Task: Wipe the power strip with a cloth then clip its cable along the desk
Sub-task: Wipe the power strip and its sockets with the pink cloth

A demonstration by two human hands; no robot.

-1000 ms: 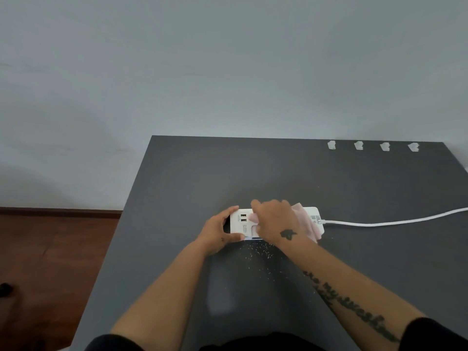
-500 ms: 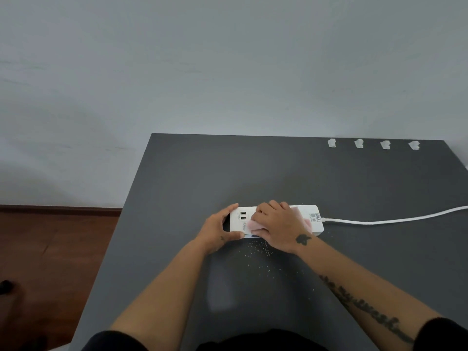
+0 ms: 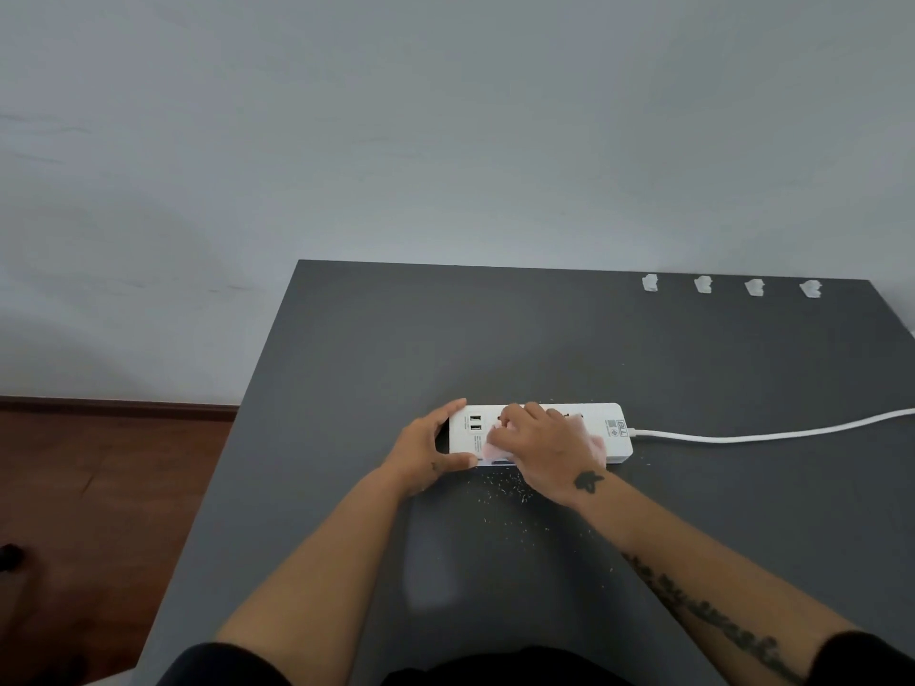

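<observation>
A white power strip [image 3: 614, 430] lies flat in the middle of the dark grey desk [image 3: 495, 339]. Its white cable [image 3: 772, 435] runs off to the right edge. My left hand [image 3: 426, 445] grips the strip's left end, thumb on the near side and fingers on the far side. My right hand [image 3: 542, 450] presses a pink cloth [image 3: 495, 450] onto the top of the strip, fingers curled over the cloth. Most of the sockets are hidden under that hand. Two USB ports show at the left end.
Several white cable clips [image 3: 703, 284] sit in a row along the desk's far right edge. Pale crumbs [image 3: 505, 490] are scattered on the desk just in front of the strip. A wooden floor [image 3: 99, 487] lies to the left, beyond the desk's left edge.
My right hand and the cloth have slid a little along the top of the strip, uncovering more of its right end. My left hand has kept its hold on the left end.
</observation>
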